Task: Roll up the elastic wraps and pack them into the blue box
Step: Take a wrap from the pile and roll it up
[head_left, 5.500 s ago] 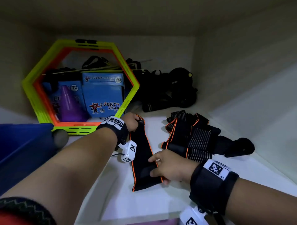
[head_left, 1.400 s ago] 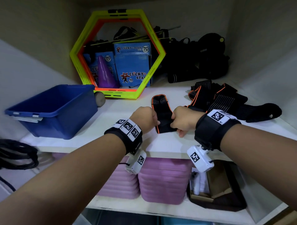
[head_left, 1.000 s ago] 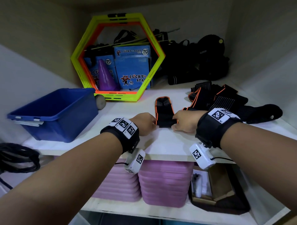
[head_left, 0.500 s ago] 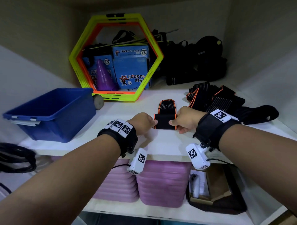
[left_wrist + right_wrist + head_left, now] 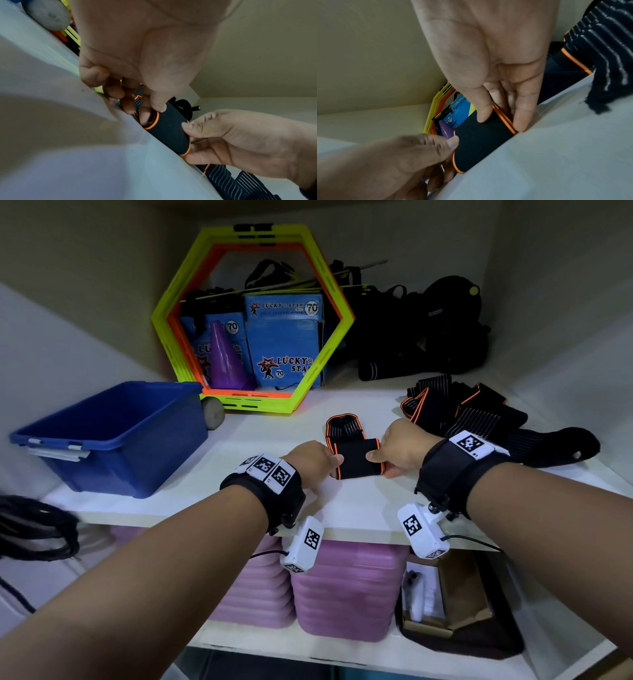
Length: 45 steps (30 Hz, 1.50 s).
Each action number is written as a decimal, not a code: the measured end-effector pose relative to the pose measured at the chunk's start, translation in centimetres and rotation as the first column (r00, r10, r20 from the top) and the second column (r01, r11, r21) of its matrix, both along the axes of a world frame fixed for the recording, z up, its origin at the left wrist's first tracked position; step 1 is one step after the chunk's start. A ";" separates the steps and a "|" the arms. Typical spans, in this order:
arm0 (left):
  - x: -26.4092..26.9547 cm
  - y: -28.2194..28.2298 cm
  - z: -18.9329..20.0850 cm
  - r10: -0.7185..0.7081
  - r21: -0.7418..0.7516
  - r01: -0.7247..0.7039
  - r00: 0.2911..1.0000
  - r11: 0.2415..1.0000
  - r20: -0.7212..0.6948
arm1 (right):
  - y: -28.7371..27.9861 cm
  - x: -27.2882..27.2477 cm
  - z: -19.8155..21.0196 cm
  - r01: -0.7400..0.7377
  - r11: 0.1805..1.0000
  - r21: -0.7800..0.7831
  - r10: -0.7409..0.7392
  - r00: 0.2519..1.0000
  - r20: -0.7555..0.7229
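Note:
A black elastic wrap with orange edging (image 5: 354, 457) lies on the white shelf (image 5: 342, 501), most of it rolled into a thick roll, with a short flat tail (image 5: 342, 426) stretching away from me. My left hand (image 5: 317, 460) pinches the roll's left end (image 5: 154, 120), thumb on top. My right hand (image 5: 399, 451) pinches its right end (image 5: 503, 121) the same way. The blue box (image 5: 113, 436) stands open on the shelf to the left. A pile of loose black wraps (image 5: 479, 419) lies right of my right hand.
A yellow and orange hexagon frame (image 5: 253, 316) leans at the back, with blue cartons (image 5: 284, 344) and a purple cone (image 5: 226, 357) behind it. Black gear (image 5: 428, 333) fills the back right corner. Pink containers (image 5: 342, 583) sit on the shelf below.
The wrap lay flat 5.5 s ago; since then both hands have rolled it away from me, so the roll has grown thicker and the flat tail shorter.

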<state>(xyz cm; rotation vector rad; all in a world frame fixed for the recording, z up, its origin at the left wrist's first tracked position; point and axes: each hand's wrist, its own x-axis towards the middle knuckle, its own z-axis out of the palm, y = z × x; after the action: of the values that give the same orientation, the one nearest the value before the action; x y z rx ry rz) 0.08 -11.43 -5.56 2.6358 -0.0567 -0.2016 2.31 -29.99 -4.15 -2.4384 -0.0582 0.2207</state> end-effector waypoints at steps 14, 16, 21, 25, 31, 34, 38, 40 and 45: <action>0.0 -0.9 0.8 -0.214 0.282 0.192 0.976 0.940 0.048 | 1.5 -0.5 0.8 -0.249 0.912 -0.327 0.267 0.964 0.011; 0.4 -0.3 0.8 -0.215 0.220 0.196 0.974 0.956 0.070 | 0.9 -0.6 1.4 -0.326 0.885 -0.331 0.331 0.943 -0.045; 1.2 0.7 0.4 -0.103 -0.012 0.105 0.991 0.994 0.086 | -0.1 -0.3 1.1 -0.277 0.887 -0.370 0.280 0.959 -0.046; 1.0 0.4 1.2 -0.047 0.001 0.047 0.990 0.999 0.132 | 0.1 0.3 1.3 -0.020 0.989 0.145 0.050 0.977 -0.206; 1.1 -1.2 0.6 0.033 0.065 -0.038 0.997 0.997 0.075 | 0.4 1.0 -0.1 0.137 0.983 0.120 -0.108 0.970 -0.219; 1.1 -1.4 -0.1 0.077 0.084 -0.083 0.995 0.993 0.069 | 1.0 0.6 -0.5 0.095 0.995 0.009 -0.093 0.983 -0.157; 1.5 -1.0 -0.2 0.098 0.044 -0.102 0.992 0.994 0.078 | 1.3 -0.2 0.0 0.043 0.994 -0.101 -0.055 0.991 -0.125; 1.5 -0.6 -0.2 0.084 0.033 -0.088 0.991 0.996 0.106 | 1.3 -0.5 0.4 0.038 0.992 -0.120 -0.051 0.993 -0.109; 1.3 -0.2 -0.3 0.164 -0.140 -0.144 0.976 0.980 0.144 | 1.1 -1.5 2.1 -0.004 0.988 -0.155 -0.013 0.994 -0.107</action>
<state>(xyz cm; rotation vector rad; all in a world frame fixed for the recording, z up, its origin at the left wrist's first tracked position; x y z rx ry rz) 1.41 -11.63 -5.87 2.5081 0.0809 0.0582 0.84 -28.88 -2.05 -2.5757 0.0124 0.3664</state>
